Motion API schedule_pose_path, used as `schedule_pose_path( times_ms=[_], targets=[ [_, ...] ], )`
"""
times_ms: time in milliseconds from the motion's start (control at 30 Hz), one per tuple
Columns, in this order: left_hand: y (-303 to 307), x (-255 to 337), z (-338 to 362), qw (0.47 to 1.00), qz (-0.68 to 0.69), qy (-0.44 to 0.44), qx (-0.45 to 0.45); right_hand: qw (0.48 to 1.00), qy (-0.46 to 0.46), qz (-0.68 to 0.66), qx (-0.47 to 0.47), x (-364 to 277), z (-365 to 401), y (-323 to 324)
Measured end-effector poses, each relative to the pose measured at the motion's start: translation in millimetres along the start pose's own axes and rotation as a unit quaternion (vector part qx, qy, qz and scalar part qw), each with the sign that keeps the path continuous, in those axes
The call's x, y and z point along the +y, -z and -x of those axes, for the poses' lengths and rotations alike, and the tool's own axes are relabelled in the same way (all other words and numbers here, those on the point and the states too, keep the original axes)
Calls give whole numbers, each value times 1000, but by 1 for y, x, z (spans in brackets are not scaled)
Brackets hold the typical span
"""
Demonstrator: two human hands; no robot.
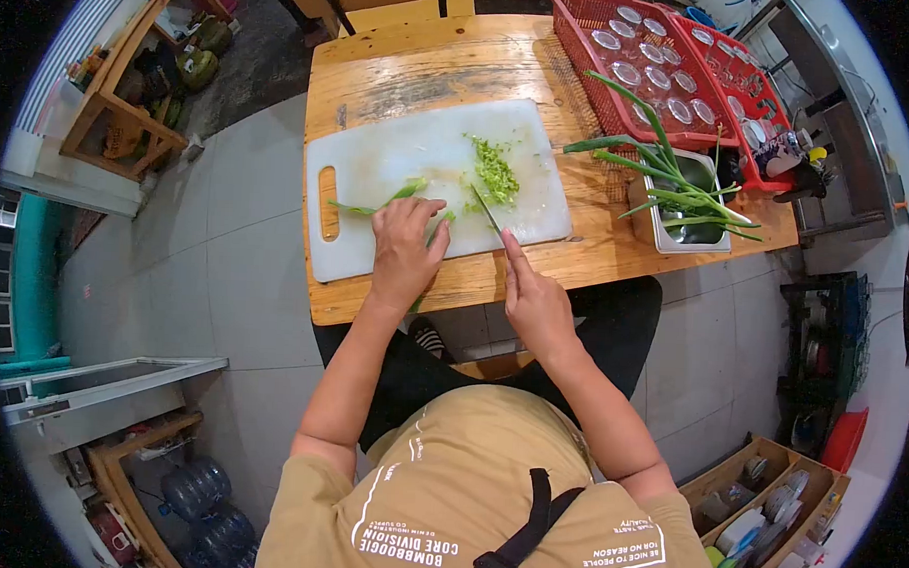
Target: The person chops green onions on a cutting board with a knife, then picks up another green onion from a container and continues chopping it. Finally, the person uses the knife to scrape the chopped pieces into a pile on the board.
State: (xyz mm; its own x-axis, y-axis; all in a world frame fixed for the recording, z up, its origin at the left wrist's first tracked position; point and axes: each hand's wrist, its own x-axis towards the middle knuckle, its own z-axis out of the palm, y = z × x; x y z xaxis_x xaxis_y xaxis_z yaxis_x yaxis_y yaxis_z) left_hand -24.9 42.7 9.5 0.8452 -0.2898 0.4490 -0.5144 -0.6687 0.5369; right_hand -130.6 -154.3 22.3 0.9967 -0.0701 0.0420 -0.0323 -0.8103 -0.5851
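A white cutting board (pixel 379 146) with a handle slot lies on the wooden table. My left hand (pixel 406 244) presses green onion stalks (pixel 410 188) against the board, its fingers bent over them. In my right hand (pixel 540 309) is a knife (pixel 485 207), my index finger stretched along it and the blade tip on the board. The blade lies just right of the held stalks, apart from my left fingers. Beyond the blade sits a small heap of chopped green onion (pixel 494 171). Part of the stalks is hidden under my left hand.
To the right, a metal container (pixel 666 237) holds whole green onions (pixel 678 187). Behind it stand a red basket (pixel 582 63) of lidded clear cups and another red basket (pixel 727 68) with mixed items. The wooden table's (pixel 432 58) front edge is close to my lap.
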Motion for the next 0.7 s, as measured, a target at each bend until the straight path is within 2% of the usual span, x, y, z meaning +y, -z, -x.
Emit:
schedule_pose_path(
  times_ms=[400,567,700],
  targets=[
    [-3,-3,2,1000,-3,0,1,1000,6,-21,9,-3,14,14],
    [-6,-2,1,1000,0,0,3,1000,16,17,18,9,8,-11],
    [0,2,1,1000,0,2,-1,1000,20,10,18,4,4,-6]
  ],
)
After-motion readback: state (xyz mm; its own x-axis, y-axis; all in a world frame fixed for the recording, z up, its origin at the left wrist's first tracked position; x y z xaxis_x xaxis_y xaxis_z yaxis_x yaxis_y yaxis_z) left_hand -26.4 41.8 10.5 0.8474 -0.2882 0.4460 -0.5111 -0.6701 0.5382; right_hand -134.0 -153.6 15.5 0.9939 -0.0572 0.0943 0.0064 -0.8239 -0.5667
